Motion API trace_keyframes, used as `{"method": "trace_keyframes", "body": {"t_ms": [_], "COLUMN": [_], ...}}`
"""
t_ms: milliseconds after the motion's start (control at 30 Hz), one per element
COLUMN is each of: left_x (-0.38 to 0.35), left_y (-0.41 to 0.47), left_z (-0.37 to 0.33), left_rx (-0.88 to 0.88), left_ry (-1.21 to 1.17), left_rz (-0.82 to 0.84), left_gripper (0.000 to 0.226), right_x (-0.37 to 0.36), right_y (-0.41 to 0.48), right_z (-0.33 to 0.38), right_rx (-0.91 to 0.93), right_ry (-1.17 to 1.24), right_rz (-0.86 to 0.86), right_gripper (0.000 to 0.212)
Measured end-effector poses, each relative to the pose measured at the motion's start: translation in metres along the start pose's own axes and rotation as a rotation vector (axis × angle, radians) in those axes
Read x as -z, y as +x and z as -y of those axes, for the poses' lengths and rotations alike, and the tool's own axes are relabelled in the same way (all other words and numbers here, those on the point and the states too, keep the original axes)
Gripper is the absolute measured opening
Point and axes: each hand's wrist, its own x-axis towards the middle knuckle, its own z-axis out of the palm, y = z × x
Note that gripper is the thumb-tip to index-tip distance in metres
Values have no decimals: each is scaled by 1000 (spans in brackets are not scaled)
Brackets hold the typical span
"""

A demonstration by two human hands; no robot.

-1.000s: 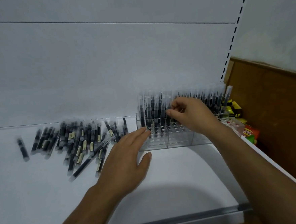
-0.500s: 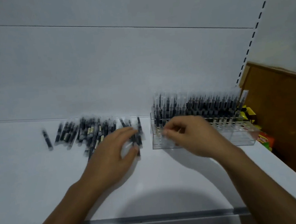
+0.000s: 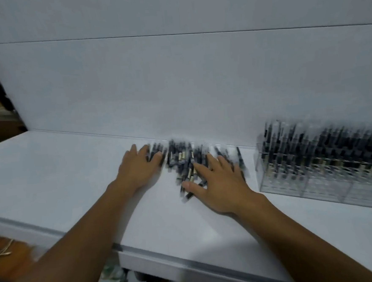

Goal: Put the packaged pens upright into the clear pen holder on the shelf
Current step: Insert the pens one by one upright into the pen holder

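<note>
Frame is motion-blurred, so fine detail is poor.

Back panel (image 3: 177, 86): plain white, behind everything.

Shelf (image 3: 61, 171): white and flat, carries all the task items.

Holder (image 3: 294, 186): clear, at the right of the shelf, close to the back panel. Many stood pens (image 3: 335, 145) are upright in its rear rows. The front cells look unfilled, but the blur rules out a count.

Loose pens (image 3: 182, 161): a heap lying flat at mid-shelf near the back panel, left of the holder and just apart from it.

Right hand (image 3: 221, 182): fingers spread wide, palm down over the right part of the heap, thumb out to the left. Nothing visibly gripped; what lies under the palm cannot be told.

Left hand (image 3: 136, 168): fingers straight, laid at the left edge of the heap, fingertips touching the outermost pens. Nothing gripped.

Step in hand (judgement): pick-up stage. The two hands bracket the heap, apparently to gather it or single out a pen. The task looks partly done, with a good share stood and a heap left.

Next move (judgement): pinch one pen or a small bundle, turn it upright, carry it right to the holder and lower it into a free cell. One pen (image 3: 187, 195) juts out at the front by the right thumb and looks the easiest to take. The wrappers probably slip, so a firm pinch near mid-length seems wise.
</note>
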Motion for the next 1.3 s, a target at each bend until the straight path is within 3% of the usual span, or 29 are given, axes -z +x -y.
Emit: {"method": "trace_keyframes", "body": {"t_ms": [133, 333, 533, 667, 733, 1000, 1167, 1300], "left_x": [-1, 3, 9, 17, 22, 33, 41, 43], "left_y": [-6, -53, -79, -68, -51, -21, -27, -29], "left_z": [-3, -12, -7, -2, -1, 1, 8, 4], "left_rx": [-98, -206, -251, -128, -55, 75, 120, 99], "left_ry": [26, -17, -116, -245, -216, 115, 175, 317], "left_rz": [73, 159, 61, -92, -113, 159, 187, 145], "left_gripper": [45, 54, 45, 36, 39, 73, 62, 29], "right_x": [-9, -6, 1, 2, 2, 0, -3, -4], "right_y": [4, -4, -6, -1, 0, 0, 3, 3], "right_z": [-1, -4, 3, 4, 5, -7, -8, -4], "right_rx": [84, 130, 84, 47, 17, -32, -10, 21], "right_ry": [56, 178, 183, 214, 231, 431, 420, 462], "right_rz": [-43, -139, -295, -386, -385, -451, -493, -495], "right_gripper": [75, 59, 33, 10, 15, 25, 33, 28]}}
